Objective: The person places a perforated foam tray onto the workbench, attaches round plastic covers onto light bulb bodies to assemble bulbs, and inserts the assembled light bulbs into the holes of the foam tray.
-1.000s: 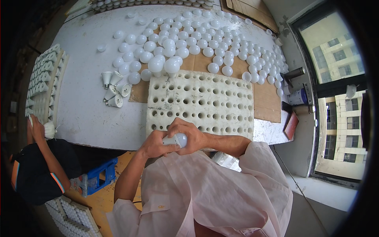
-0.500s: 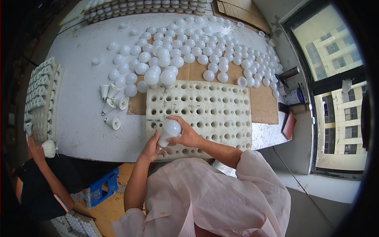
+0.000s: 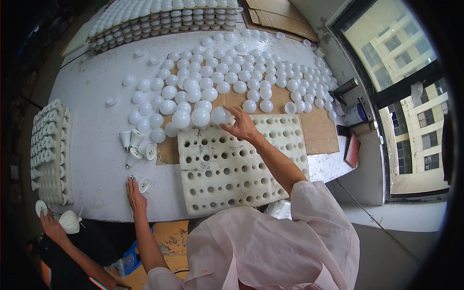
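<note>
My right hand (image 3: 240, 124) has its thumb and fingers round the right side of a light bulb (image 3: 220, 115), whose white dome shows at the far edge of the pale foam board (image 3: 220, 166). Two more white domes stand left of it in line along that edge; their lower parts are hidden. My left hand (image 3: 137, 194) reaches to the table left of the board, fingers closed about the narrow end of a white bulb base (image 3: 143, 185) lying there. Just beyond lie several more bulb bases (image 3: 134, 155) in a loose group.
Many loose white domes (image 3: 232, 77) spread over cardboard (image 3: 321, 133) behind the board. Stacked trays of domes (image 3: 164, 21) stand at the back. At left are a tray of bulb bases (image 3: 48, 140) and a co-worker's hand (image 3: 54, 226) holding one base. A dark red box (image 3: 353, 151) lies at right.
The bulb both hands held over the board is now at its far edge with my right hand. My left hand has let go and moved left to a bulb base. The view has shifted.
</note>
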Demonstrator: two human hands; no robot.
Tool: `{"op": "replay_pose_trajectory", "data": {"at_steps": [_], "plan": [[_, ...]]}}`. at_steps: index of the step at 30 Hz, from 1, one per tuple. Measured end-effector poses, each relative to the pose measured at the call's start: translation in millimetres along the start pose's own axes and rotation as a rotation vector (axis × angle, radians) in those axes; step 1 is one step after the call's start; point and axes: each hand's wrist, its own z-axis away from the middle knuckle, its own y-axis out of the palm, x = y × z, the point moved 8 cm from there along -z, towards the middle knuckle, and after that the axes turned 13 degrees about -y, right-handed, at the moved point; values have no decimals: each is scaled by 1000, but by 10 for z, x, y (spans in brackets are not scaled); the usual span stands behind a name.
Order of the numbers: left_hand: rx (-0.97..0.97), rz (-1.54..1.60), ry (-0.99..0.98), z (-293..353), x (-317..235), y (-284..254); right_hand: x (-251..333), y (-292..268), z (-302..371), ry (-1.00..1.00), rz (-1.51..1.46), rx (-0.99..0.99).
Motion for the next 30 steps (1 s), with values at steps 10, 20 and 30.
{"op": "replay_pose_trajectory", "data": {"at_steps": [10,20,30], "plan": [[123,13,80,-36,-54,212,-1712,-159,-68,418,334,199],[146,204,-116,275,-455,193,-1887,-12,-282,460,278,277],[873,1641,-137,916,-1734,-165,-382,-119,542,244,-1362,-95]]}}
